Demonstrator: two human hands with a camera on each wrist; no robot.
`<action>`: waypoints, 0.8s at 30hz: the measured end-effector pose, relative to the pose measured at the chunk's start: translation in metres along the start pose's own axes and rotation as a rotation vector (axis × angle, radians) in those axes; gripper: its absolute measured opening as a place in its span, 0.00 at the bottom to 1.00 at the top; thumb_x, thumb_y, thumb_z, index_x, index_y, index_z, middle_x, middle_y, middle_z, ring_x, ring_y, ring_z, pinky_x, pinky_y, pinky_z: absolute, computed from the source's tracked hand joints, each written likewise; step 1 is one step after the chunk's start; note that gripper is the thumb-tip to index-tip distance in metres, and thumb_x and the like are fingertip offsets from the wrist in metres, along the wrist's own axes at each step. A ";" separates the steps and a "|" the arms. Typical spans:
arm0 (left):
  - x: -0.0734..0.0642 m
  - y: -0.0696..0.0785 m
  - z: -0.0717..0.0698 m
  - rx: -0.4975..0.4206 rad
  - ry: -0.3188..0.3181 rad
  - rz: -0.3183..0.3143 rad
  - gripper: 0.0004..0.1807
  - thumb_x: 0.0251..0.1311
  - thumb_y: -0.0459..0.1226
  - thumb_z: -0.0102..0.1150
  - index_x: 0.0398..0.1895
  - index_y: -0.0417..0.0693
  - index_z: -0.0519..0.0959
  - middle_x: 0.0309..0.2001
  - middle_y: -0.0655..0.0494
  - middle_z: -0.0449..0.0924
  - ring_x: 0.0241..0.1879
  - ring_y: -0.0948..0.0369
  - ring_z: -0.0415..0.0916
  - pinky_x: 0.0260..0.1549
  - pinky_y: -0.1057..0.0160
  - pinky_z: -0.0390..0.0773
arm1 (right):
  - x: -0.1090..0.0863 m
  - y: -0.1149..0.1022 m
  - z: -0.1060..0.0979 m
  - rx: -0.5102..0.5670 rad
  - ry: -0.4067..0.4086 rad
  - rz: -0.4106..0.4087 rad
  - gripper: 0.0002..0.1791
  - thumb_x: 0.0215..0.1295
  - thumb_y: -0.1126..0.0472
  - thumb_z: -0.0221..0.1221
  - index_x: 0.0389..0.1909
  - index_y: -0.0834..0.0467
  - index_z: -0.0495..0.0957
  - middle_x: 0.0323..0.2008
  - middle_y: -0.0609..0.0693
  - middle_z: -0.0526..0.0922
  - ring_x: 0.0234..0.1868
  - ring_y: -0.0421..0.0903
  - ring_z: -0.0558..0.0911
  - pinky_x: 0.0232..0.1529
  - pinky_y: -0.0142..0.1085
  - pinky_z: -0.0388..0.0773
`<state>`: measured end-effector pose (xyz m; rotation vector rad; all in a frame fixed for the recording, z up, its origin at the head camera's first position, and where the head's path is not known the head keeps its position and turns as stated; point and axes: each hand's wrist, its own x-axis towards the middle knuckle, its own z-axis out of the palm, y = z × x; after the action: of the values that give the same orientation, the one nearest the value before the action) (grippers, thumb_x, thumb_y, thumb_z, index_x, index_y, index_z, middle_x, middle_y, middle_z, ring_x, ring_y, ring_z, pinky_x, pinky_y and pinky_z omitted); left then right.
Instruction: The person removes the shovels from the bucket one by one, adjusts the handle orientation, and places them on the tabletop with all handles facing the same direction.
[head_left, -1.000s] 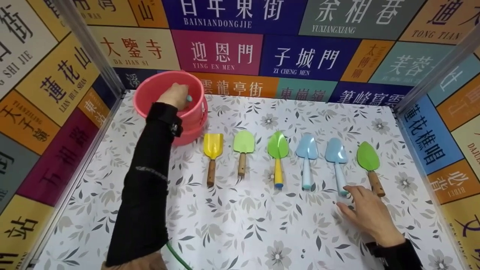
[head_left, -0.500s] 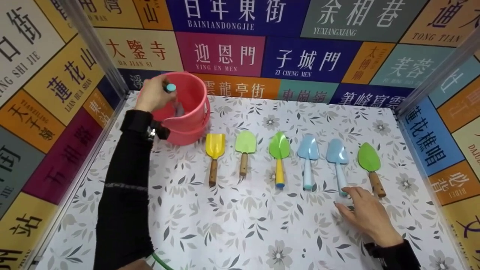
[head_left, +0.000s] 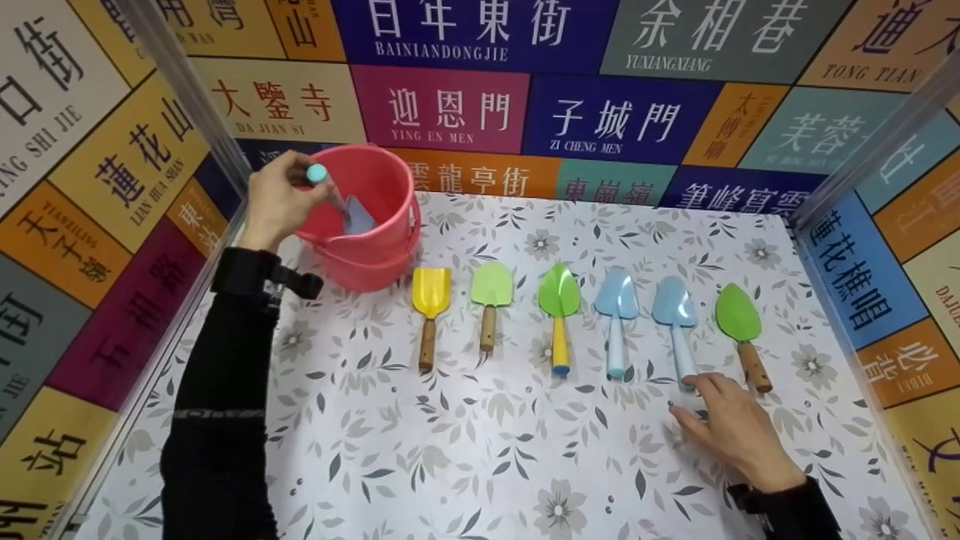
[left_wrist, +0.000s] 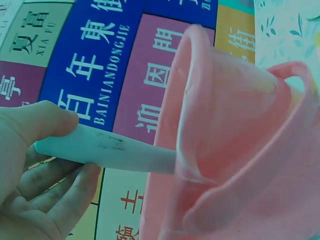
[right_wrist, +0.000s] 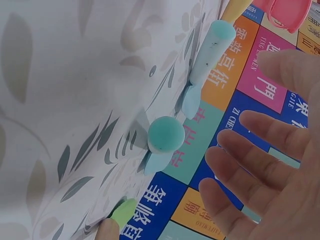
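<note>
My left hand (head_left: 279, 196) pinches the pale blue handle of a garden trowel (left_wrist: 110, 149) between thumb and fingers. The trowel is tilted, its blue-grey blade down inside the pink bucket (head_left: 367, 266) and its turquoise butt end up by the fingers. On the right, my right hand (head_left: 739, 427) lies relaxed with fingers spread, its fingertips right by the handle end of a light blue trowel (head_left: 674, 301). In the right wrist view that hand (right_wrist: 270, 170) holds nothing. A green trowel with a wooden handle (head_left: 738, 313) lies just beyond it.
Left of the right hand, a row on the floral sheet (head_left: 450, 450) holds another blue trowel (head_left: 616, 292), a green trowel with yellow handle (head_left: 559, 291), a pale green trowel (head_left: 491, 283) and a yellow shovel (head_left: 431, 291). Printed walls (head_left: 442, 97) enclose the back and sides.
The left hand has risen from inside the bucket and moved left to its rim, bringing the trowel's handle up, with the blade now showing. The right hand has stayed in place.
</note>
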<state>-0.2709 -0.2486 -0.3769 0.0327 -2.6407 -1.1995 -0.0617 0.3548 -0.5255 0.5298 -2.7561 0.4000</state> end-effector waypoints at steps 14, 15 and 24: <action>-0.029 0.000 -0.002 -0.064 0.157 0.169 0.17 0.60 0.36 0.68 0.52 0.40 0.81 0.49 0.44 0.87 0.53 0.53 0.84 0.53 0.61 0.82 | 0.005 -0.001 0.000 0.023 -0.012 -0.002 0.24 0.51 0.60 0.74 0.48 0.65 0.79 0.43 0.61 0.82 0.43 0.60 0.83 0.43 0.55 0.81; -0.030 0.000 -0.002 -0.070 0.168 0.187 0.17 0.60 0.35 0.68 0.52 0.40 0.81 0.48 0.44 0.87 0.52 0.53 0.84 0.52 0.63 0.82 | 0.005 -0.001 0.000 0.025 -0.006 -0.006 0.24 0.50 0.60 0.74 0.48 0.65 0.79 0.43 0.61 0.82 0.43 0.60 0.83 0.42 0.55 0.81; -0.045 0.014 0.002 -0.046 0.266 0.477 0.15 0.54 0.30 0.70 0.46 0.34 0.82 0.42 0.42 0.89 0.44 0.49 0.88 0.43 0.80 0.79 | 0.017 -0.005 -0.007 0.033 0.010 -0.012 0.25 0.51 0.61 0.74 0.49 0.65 0.80 0.43 0.61 0.83 0.42 0.59 0.83 0.40 0.53 0.79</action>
<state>-0.2268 -0.2330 -0.3768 -0.3947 -2.2153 -1.0088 -0.0727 0.3470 -0.5120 0.5507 -2.7399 0.4445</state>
